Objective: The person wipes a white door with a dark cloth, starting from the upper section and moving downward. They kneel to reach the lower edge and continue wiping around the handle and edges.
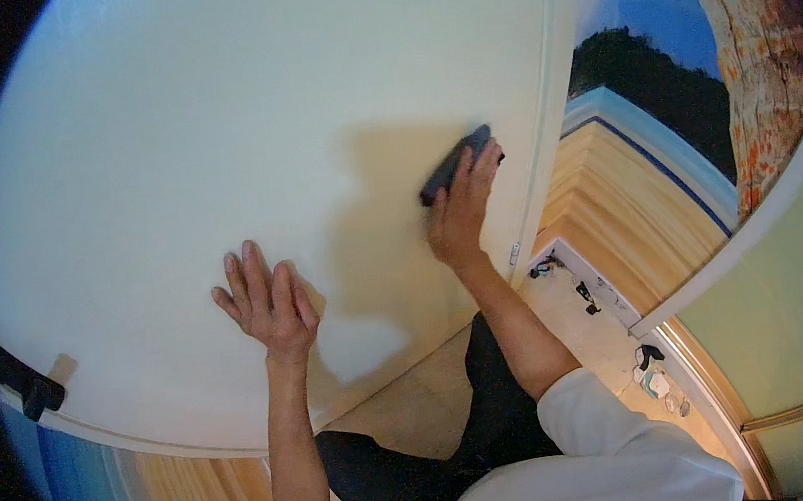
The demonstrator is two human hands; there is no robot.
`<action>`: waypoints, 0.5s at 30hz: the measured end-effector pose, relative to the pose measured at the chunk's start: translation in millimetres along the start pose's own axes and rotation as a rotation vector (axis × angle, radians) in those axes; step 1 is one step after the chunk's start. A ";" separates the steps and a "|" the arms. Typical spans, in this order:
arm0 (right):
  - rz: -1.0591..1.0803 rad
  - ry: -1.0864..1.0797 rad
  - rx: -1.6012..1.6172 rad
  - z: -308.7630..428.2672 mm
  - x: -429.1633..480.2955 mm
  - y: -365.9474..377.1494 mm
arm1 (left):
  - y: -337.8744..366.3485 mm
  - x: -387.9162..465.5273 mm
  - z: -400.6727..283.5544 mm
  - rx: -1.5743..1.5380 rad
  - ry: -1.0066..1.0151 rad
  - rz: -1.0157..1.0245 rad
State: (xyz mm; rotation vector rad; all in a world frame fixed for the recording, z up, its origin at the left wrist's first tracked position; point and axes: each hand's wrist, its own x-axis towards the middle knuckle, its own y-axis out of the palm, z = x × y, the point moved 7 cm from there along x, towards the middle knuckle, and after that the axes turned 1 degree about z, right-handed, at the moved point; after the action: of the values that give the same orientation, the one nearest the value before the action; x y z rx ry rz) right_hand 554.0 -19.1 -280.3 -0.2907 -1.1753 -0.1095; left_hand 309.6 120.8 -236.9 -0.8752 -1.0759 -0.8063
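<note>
A large white door panel (pixel 201 161) stands in front of me. My right hand (pixel 461 222) grips a dark grey pad (pixel 457 165), held against the panel near its right edge; whether it is a sponge, a folded cloth or a block I cannot tell. Lower and to the left, my left hand (pixel 277 307) rests flat on the panel or just off it, fingers apart and holding nothing. Shadows of my head and arms fall across the white surface between and around the hands.
A black door handle (pixel 42 391) sticks out at the far left. Small metal hardware (pixel 514 254) sits on the right edge. Beyond are a beach mural (pixel 617 206) and a green panel (pixel 767 307). Several small items, among them a black-and-white one (pixel 647 357), lie on the floor (pixel 563 321).
</note>
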 end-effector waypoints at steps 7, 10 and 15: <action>0.213 -0.222 0.091 80.4 -92.1 46.5 | 3.6 -7.7 5.4 0.016 0.006 0.037; 0.302 -0.200 0.026 52.4 -115.5 36.0 | 1.7 -7.2 5.8 0.010 0.009 0.024; 0.119 -0.048 -0.140 18.8 -66.0 12.0 | 2.1 -6.0 4.9 0.016 -0.001 0.008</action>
State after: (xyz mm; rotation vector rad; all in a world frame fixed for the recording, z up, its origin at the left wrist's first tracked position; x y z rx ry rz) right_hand 514.6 -6.7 -336.4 -0.4878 -1.1971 -0.0806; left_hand 307.9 126.9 -242.0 -0.8666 -1.0774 -0.7895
